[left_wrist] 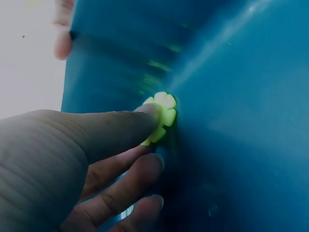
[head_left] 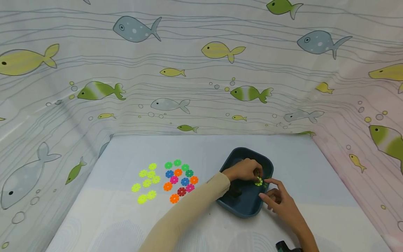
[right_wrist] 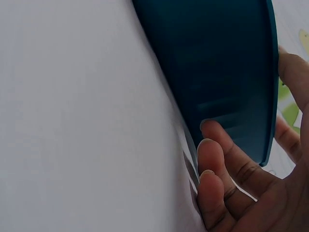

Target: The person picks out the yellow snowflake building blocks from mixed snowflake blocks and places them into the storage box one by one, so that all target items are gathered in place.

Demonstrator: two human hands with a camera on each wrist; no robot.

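Observation:
Inside a dark blue plastic tray (head_left: 247, 206), my left hand (head_left: 247, 170) pinches a yellow flower-shaped disc (left_wrist: 166, 108) between thumb and fingers. The disc is held close to the tray's inner side wall, where its yellow reflection shows. My right hand (head_left: 281, 201) is at the right side of the tray, with index finger and thumb at the rim. In the right wrist view, its other fingers (right_wrist: 211, 154) bend beside the tray's outer wall.
Left of the tray, several yellow flower discs (head_left: 147, 183) lie loosely grouped on the white table (head_left: 104, 210). Beside them is a mixed group of orange (head_left: 168, 186), blue (head_left: 185, 181), green (head_left: 177, 162), pink and dark red discs. A fish-patterned curtain (head_left: 195, 87) surrounds the table.

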